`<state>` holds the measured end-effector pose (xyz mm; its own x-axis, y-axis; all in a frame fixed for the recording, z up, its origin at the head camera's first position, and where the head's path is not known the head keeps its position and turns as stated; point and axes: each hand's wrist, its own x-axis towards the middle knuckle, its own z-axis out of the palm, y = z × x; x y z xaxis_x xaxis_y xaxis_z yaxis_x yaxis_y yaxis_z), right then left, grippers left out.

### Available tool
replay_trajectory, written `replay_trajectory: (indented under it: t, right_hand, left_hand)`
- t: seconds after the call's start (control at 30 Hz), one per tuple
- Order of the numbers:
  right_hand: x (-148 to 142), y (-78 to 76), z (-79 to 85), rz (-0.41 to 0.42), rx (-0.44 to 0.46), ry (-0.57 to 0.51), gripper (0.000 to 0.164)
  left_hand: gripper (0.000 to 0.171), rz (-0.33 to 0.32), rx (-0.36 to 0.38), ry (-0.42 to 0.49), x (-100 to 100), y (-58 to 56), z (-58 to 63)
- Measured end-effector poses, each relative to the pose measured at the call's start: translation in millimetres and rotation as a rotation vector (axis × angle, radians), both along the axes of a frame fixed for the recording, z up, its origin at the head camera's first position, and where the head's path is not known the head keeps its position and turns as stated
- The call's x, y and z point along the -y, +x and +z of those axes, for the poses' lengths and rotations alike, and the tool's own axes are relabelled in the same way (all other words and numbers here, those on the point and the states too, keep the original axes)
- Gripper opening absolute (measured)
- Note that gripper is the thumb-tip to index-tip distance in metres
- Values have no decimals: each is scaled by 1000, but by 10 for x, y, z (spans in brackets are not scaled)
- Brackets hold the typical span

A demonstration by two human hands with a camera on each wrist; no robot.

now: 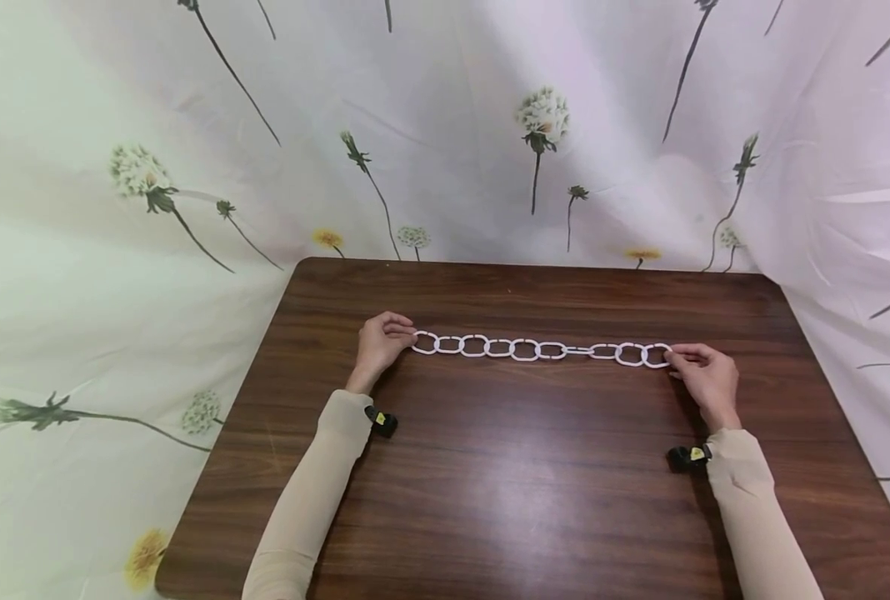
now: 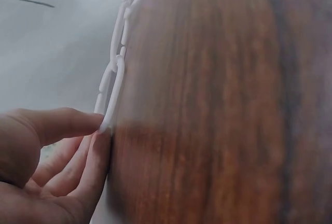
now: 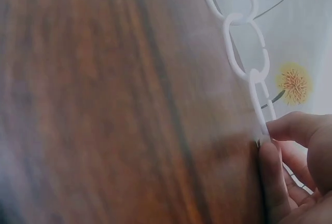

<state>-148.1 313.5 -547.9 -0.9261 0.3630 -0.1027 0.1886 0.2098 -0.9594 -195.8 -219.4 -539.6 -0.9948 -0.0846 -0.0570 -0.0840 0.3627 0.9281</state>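
Note:
A white plastic chain (image 1: pixel 525 349) of several oval links stretches in a nearly straight line across the far half of the table. My left hand (image 1: pixel 382 342) pinches its left end link between thumb and fingertips. At the other end, my right hand (image 1: pixel 707 379) pinches the last link the same way. In the left wrist view the end link (image 2: pixel 115 94) rises away from the left thumb. The right wrist view has the end link (image 3: pixel 259 102) between the right thumb and forefinger, and small gaps show in the sides of some links. One link right of the middle lies edge-on.
The brown wood-grain table (image 1: pixel 505 483) has rounded corners. Behind it and at both sides hangs a white cloth (image 1: pixel 460 150) printed with dandelions. A small black camera (image 1: pixel 382 421) sits at the left wrist and another black camera (image 1: pixel 687 458) at the right.

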Motion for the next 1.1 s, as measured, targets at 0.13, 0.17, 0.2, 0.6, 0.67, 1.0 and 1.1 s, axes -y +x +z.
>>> replay_trajectory:
  t: [0.13, 0.17, 0.2, 0.6, 0.67, 1.0, 1.1]
  right_hand:
    - [26, -16, -10, 33, 13, 64, 33]
    - [30, -20, -13, 43, 15, 69, 35]
    - [32, -25, -17, 51, 16, 72, 36]
    - [38, -52, -18, 20, 13, 44, 30]
    - [41, -60, -19, 6, 10, 35, 29]
    - [43, -55, -36, -13, 3, 42, 22]
    - [35, -53, -16, 5, 7, 50, 17]
  left_hand:
    - [30, 23, 11, 3, 22, 20, -7]
    - [30, 28, 11, -5, 26, 25, -9]
    - [29, 31, 9, -12, 29, 30, -12]
    - [26, 64, -8, -125, 38, 19, -23]
    - [27, 66, -1, -136, 47, 23, -21]
    - [33, 55, 25, -120, 80, 44, -42]
    - [36, 60, 23, -107, 96, 45, -39]
